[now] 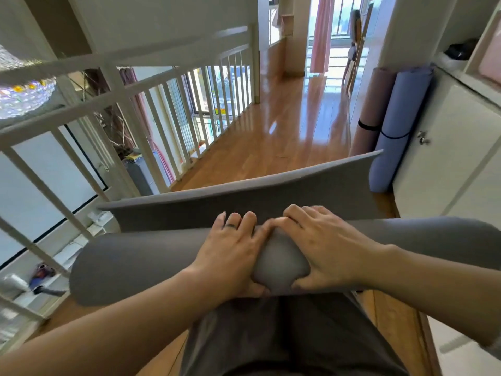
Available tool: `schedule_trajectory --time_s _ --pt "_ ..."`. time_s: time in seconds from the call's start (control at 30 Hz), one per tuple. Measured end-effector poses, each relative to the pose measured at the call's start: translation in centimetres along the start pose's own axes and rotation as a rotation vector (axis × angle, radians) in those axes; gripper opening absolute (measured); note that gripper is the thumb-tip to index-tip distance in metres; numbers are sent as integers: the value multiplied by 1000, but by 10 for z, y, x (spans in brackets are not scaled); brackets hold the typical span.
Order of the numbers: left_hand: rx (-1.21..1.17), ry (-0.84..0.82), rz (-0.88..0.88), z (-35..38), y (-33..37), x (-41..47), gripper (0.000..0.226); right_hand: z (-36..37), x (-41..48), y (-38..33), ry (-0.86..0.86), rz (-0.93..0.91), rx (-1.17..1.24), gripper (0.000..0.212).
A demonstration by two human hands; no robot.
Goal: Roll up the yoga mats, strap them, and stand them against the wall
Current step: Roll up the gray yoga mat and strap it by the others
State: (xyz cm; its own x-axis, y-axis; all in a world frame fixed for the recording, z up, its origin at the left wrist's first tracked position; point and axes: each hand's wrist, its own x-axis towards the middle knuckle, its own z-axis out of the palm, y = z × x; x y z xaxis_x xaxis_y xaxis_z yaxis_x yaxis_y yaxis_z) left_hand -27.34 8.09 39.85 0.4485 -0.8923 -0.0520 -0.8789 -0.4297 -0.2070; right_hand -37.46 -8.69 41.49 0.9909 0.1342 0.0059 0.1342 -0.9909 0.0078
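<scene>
A grey yoga mat (141, 261) lies across the wooden floor in front of me, nearly all rolled into a thick roll. Its last loose flap (244, 196) curls up beyond the roll. My left hand (233, 253) and my right hand (320, 248) grip the middle of the roll side by side, fingers over the top and thumbs underneath. A pink rolled mat (371, 104) and a blue rolled mat (398, 126), each with a dark strap round it, stand upright at the right against a white cabinet.
A white railing (151, 99) runs along the left over a drop to the floor below. The white cabinet (455, 147) lines the right side. Glossy wooden floor (292, 123) stretches ahead to a window with pink curtains (322, 33). My grey trousers fill the bottom centre.
</scene>
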Motion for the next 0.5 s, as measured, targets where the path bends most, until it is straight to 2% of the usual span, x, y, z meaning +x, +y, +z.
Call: schedule_trajectory --time_s 0.13,0.2,0.27,0.4,0.5 --pt "-117 36 -25 -3 -10 6 88 0 5 6 11 45 40 67" --pt "-152 39 -33 -1 -13 9 78 2 8 7 11 54 45 66" --pt "-115 58 -56 2 -13 10 78 5 11 6 -7 67 -18 76" --pt "-44 51 -83 13 -6 7 89 26 11 4 -104 134 -132 116" --pt "67 -6 -53 24 -5 11 105 43 19 8 -44 188 -160 123"
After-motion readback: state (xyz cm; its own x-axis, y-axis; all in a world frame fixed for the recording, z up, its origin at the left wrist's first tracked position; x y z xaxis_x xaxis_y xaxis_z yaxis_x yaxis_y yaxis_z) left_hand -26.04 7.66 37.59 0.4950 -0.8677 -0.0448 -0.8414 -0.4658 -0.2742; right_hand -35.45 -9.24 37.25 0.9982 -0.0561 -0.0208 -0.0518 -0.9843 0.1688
